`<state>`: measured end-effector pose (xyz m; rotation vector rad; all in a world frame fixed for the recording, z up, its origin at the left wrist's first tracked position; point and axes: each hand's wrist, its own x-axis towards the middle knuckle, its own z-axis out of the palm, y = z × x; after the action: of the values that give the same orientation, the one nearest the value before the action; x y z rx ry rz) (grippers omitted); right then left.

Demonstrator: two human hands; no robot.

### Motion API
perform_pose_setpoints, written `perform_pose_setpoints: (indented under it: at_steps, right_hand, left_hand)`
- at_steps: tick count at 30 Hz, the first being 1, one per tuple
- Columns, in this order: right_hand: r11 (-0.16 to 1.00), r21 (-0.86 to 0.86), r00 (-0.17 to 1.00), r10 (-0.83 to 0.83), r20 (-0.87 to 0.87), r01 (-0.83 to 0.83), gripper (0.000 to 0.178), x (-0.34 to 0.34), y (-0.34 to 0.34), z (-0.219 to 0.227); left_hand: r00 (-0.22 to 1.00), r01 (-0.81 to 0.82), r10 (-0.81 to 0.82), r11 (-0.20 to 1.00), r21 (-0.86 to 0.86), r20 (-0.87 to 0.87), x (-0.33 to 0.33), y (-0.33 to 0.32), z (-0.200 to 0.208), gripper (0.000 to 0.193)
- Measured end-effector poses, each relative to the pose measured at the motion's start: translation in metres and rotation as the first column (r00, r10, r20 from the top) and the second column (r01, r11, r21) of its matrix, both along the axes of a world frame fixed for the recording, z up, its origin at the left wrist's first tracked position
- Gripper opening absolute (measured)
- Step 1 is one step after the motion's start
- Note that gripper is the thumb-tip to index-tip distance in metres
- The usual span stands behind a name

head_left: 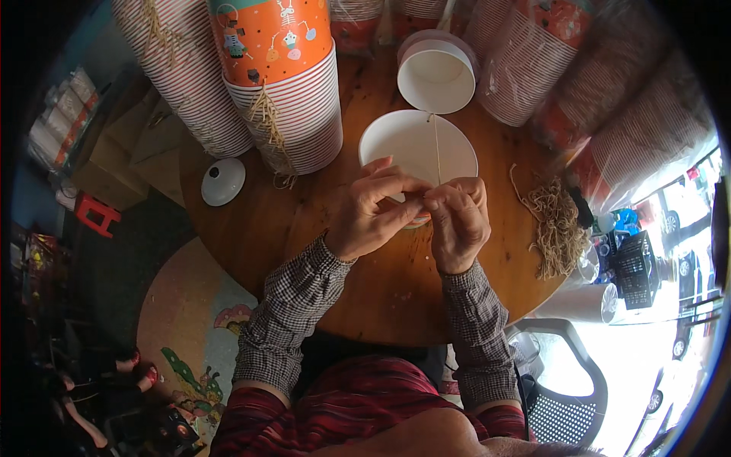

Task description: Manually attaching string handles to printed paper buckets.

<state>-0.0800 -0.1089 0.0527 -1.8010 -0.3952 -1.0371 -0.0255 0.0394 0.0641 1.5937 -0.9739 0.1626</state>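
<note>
Just in front of me on the round table, a white-lined paper bucket (392, 141) faces up with its mouth open. A thin piece of twine (438, 152) runs from a hole in its far rim across the opening to my fingers. My left hand (378, 209) pinches with thumb and forefinger at the twine's near end, its other fingers loosely raised. Close against it, my right hand (461, 225) has its fingers closed on the same twine. The very tip of the twine is hidden between my fingertips. Both hands hover over the bucket's near rim.
Tall stacks of paper buckets (301, 114) stand at the far left, with twine tufts hanging from them. Plastic-wrapped stacks (525, 65) fill the far right. Another white bucket (434, 76) sits behind. A twine heap (560, 228) lies right; a white lid (223, 183) lies left.
</note>
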Motion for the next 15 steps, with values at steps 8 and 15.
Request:
perform_pose_setpoints:
  at_steps: [8, 15]
  right_hand:
    - [0.976, 0.206, 0.996, 0.076, -0.045, -0.065, 0.007, 0.0049, -0.0016, -0.0018]
    - [0.980, 0.199, 0.997, 0.007, -0.073, 0.008, 0.004, 0.0071, -0.0048, -0.0062]
  left_hand:
    - [0.957, 0.059, -0.096, 0.988, -0.142, -0.274, 0.0046, 0.0064, -0.0038, 0.011]
    - [0.950, 0.093, -0.126, 0.987, -0.128, -0.287, 0.0038, 0.0081, 0.0032, 0.012]
